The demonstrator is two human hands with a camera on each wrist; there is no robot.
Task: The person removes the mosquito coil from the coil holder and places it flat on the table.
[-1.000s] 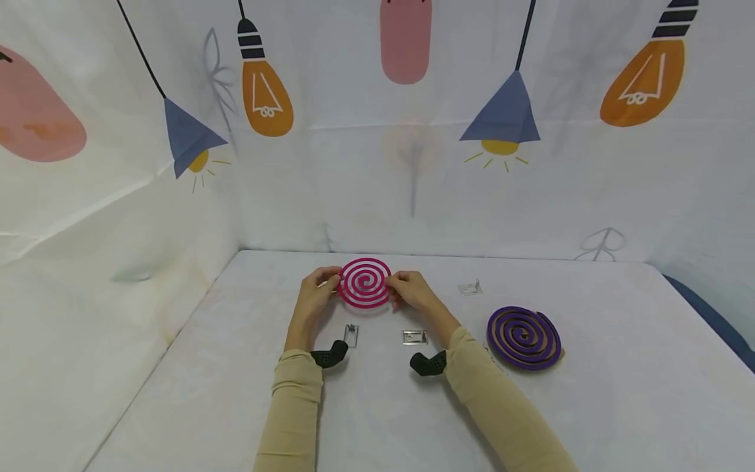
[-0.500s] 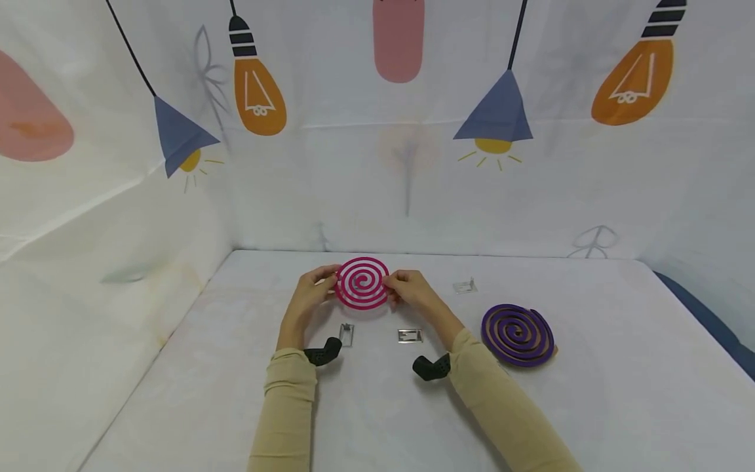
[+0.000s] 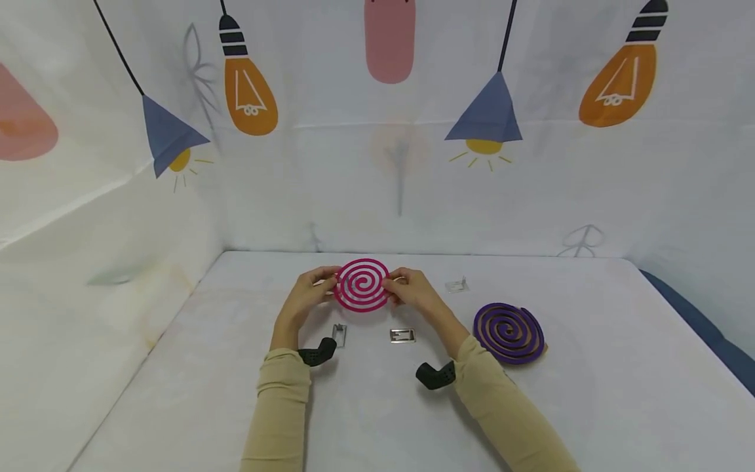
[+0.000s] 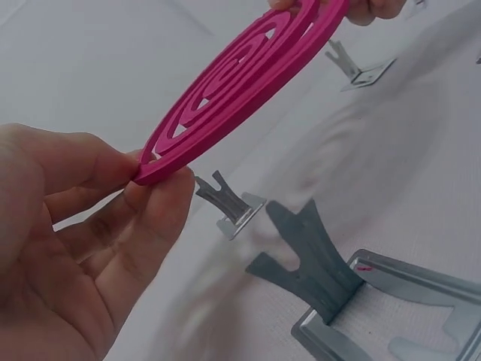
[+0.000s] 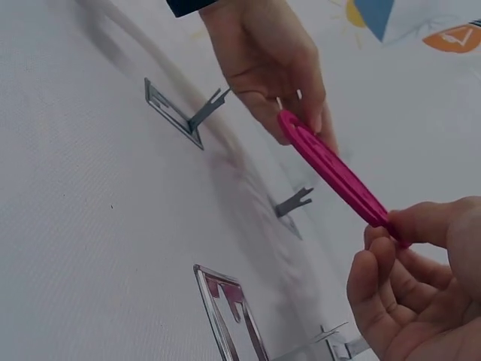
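Observation:
A pink mosquito coil point(image 3: 362, 309) is held up above the table between both hands. At its left rim, my left hand point(image 3: 302, 298) pinches it between thumb and fingers. My right hand point(image 3: 415, 290) pinches the opposite rim. From the left wrist, the coil point(image 4: 225, 124) looks tilted and clear of the surface. Beneath it are small metal coil stands with forked upright tabs: one stand point(image 3: 339, 335) near the left wrist, another stand point(image 3: 403, 335) nearer the middle. A forked tab point(image 5: 293, 201) rises under the coil in the right wrist view.
Right of the right forearm lies a purple and brown stack of coils point(image 3: 509, 333). A further metal stand point(image 3: 457, 285) sits behind it, towards the back. The white table point(image 3: 377, 406) meets a printed cloth wall point(image 3: 330, 196) at its back edge.
The whole head view has shifted slightly, so things appear further left. Both hands keep their hold on the pink mosquito coil, which stays nearly in place between them.

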